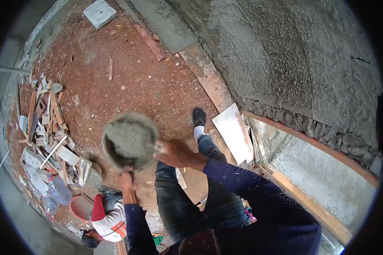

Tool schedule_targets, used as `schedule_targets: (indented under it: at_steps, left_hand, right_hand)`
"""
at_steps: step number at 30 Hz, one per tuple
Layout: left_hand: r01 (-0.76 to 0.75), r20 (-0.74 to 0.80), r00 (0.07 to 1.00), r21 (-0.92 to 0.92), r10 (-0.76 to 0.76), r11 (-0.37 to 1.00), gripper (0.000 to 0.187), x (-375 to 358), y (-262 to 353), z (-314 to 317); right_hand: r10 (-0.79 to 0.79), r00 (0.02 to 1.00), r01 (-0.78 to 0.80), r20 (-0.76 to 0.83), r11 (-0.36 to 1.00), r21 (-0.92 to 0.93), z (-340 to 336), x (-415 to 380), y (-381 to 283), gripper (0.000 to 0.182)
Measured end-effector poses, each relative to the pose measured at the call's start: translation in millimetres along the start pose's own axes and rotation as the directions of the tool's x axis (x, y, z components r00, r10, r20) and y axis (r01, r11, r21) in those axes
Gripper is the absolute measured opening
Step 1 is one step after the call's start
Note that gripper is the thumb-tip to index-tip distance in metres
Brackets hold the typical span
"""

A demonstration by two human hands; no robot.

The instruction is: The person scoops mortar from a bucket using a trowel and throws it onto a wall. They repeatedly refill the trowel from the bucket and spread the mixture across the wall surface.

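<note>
A round bucket [110, 149] filled with wet grey mortar [134, 134] is held out in front of my legs, above the reddish dirt floor. My right hand [176, 153] is closed at the right side of its rim, the fingers slightly blurred. At the near edge, my left hand [127, 180] grips the rim with closed fingers. The mortar reaches near the top, and a darker gap shows along the lower left inside wall. The bucket's underside is hidden from this angle.
Wood scraps and rubble [51, 127] pile up at the left, with a plastic bottle [58, 189] beside them. Another person [110, 219] is low at the bottom left. A white board [234, 134] lies by the rough plastered wall [281, 55]; a wood-framed opening [323, 170] is at right.
</note>
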State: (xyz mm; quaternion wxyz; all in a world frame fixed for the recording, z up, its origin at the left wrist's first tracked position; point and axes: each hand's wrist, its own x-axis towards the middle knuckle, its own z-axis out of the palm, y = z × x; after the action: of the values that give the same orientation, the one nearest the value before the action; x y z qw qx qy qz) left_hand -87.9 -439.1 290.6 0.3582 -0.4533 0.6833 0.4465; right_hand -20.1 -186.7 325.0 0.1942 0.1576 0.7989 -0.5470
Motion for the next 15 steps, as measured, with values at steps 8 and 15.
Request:
schedule_targets:
  at_steps: [8,15]
  left_hand:
    - [-0.187,-0.125,0.979,-0.242,0.160,0.952,0.052,-18.3,-92.8,-31.6]
    - [-0.101,-0.166,0.985,-0.276,0.056,0.956,0.039,-52.6,-152.9,42.2]
  right_hand:
    - [0.261,0.963,-0.268,0.062,0.937,0.224,-150.3,65.9,210.9,0.025]
    - [0.506,0.832,-0.510,-0.228,0.859,0.046,-379.0,-25.1,99.8,0.032]
